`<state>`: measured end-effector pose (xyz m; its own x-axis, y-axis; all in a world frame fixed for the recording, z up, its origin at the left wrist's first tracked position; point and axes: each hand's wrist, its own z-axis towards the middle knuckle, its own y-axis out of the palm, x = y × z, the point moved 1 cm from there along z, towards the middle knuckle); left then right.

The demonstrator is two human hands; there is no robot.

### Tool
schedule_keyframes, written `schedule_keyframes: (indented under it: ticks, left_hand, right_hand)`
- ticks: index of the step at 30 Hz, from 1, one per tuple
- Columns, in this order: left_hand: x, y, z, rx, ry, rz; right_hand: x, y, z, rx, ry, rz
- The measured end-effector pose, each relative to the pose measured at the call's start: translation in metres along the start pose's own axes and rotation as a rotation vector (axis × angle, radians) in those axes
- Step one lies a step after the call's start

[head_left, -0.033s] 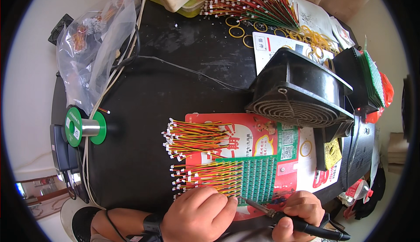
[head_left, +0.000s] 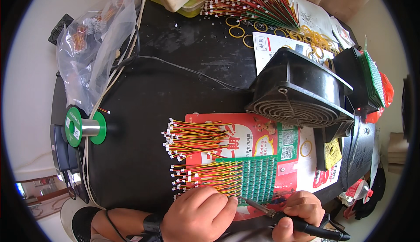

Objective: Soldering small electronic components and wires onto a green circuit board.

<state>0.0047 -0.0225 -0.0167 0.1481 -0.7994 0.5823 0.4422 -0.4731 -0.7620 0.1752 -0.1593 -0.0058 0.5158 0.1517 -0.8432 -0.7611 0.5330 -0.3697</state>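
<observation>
My right hand (head_left: pixel 304 207) is closed around the black handle of a soldering iron (head_left: pixel 308 228). Its thin metal tip points left and reaches the lower part of a green circuit board panel (head_left: pixel 259 180), close to my left fingertips. My left hand (head_left: pixel 199 213) is curled closed at the panel's lower left edge; what its fingers pinch is hidden. Red, yellow and black wires (head_left: pixel 210 172) with white connectors lie in a row along the panel's left side. Above them rests a loose bundle of similar wires (head_left: pixel 197 139). Both lie partly on a red printed sheet (head_left: pixel 286 191).
A black fan (head_left: pixel 302 89) stands behind the panel, with a yellow sponge (head_left: pixel 332 154) to its right. At left are a green solder spool (head_left: pixel 91 127), white cables and a plastic bag (head_left: pixel 94 45). Many wires (head_left: pixel 258 3) and rubber bands (head_left: pixel 313 38) lie at the back.
</observation>
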Motion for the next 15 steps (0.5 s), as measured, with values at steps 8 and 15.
schedule_keyframes:
  ticks: [8, 15]
  left_hand:
    - [0.000, -0.001, 0.001, 0.005, -0.004, -0.024]
    - [-0.006, -0.001, 0.011, -0.039, 0.033, 0.013]
  right_hand:
    - [0.001, -0.001, -0.005, 0.057, -0.018, 0.051]
    - [0.000, 0.000, -0.007, 0.108, -0.022, 0.016]
